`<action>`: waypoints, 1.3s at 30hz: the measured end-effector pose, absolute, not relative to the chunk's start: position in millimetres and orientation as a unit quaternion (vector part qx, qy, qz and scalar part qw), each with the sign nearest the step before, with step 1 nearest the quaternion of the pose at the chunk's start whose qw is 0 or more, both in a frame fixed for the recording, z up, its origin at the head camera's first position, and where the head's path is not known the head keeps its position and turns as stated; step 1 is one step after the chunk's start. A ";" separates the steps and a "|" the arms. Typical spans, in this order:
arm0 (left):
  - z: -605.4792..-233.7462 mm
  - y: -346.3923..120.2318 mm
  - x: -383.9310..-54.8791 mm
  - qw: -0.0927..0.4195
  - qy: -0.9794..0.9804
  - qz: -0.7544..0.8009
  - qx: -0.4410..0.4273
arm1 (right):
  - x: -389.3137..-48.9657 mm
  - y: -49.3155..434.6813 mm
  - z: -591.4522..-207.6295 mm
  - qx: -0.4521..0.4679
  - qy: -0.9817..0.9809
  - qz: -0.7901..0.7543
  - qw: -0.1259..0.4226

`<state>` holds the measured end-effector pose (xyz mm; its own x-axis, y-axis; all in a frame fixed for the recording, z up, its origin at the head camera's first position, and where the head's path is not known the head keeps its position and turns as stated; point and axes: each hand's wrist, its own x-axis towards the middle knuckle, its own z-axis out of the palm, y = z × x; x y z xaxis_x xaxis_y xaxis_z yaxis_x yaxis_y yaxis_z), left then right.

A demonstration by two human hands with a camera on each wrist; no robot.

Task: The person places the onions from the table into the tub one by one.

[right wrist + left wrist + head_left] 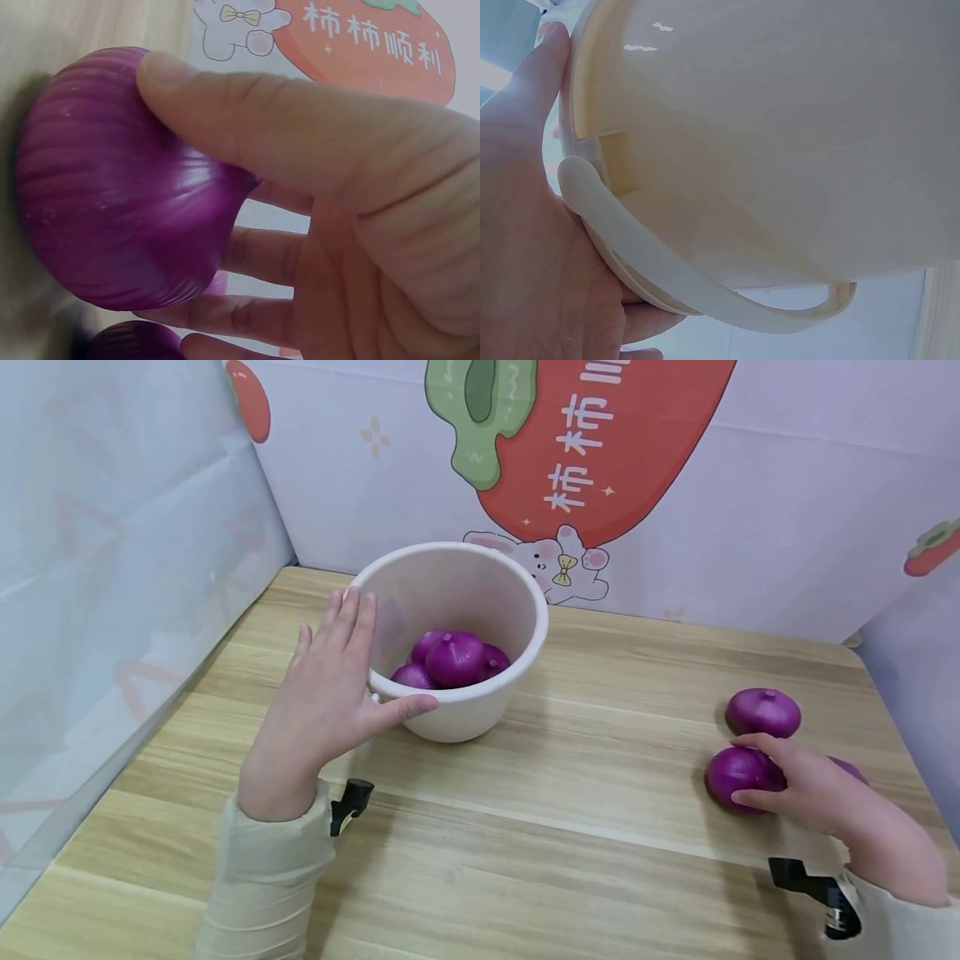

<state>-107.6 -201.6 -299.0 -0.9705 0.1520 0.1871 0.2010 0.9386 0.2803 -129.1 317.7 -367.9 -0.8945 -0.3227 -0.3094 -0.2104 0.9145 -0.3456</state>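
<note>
A white bucket holds several purple onions. My left hand rests against the near-left of its rim, fingers straight and thumb spread along the front. In the left wrist view the bucket's wall and its hanging handle fill most of the frame. On the right, my right hand grips a purple onion at the tabletop. The right wrist view has the thumb on one side of this onion and the fingers around the other.
Just behind the gripped onion lies another onion. One more onion is mostly hidden by my right hand. The wooden tabletop is bounded by a printed backdrop behind and a pale sheet at left.
</note>
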 end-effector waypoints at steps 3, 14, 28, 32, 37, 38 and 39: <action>-299.3 -201.2 -107.6 0.083 -0.981 -0.150 -0.092 | -127.9 316.5 -369.8 -0.130 0.960 -0.159 0.192; -300.5 -201.7 -108.1 0.085 -0.979 -0.160 -0.097 | -127.0 311.6 -377.8 -0.146 0.954 -0.180 0.191; -299.4 -203.8 -106.8 0.093 -0.977 -0.169 -0.094 | -132.9 310.9 -376.5 -0.145 0.954 -0.180 0.190; -300.1 -203.4 -106.7 0.097 -0.976 -0.169 -0.097 | -132.1 311.8 -376.9 -0.149 0.953 -0.187 0.185; -300.1 -202.5 -106.9 0.095 -0.976 -0.171 -0.098 | -130.5 312.0 -376.4 -0.145 0.955 -0.189 0.180; -300.1 -202.3 -106.9 0.095 -0.976 -0.172 -0.098 | -130.3 312.1 -376.4 -0.144 0.955 -0.189 0.179; -300.1 -202.1 -107.0 0.095 -0.975 -0.173 -0.099 | -130.1 312.3 -376.5 -0.143 0.955 -0.189 0.178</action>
<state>-107.0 -202.1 -300.1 -0.9625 0.1594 0.2194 0.2250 0.9210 0.3179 -130.1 312.3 -376.5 -0.8953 -0.3414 -0.2861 -0.2063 0.8872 -0.4128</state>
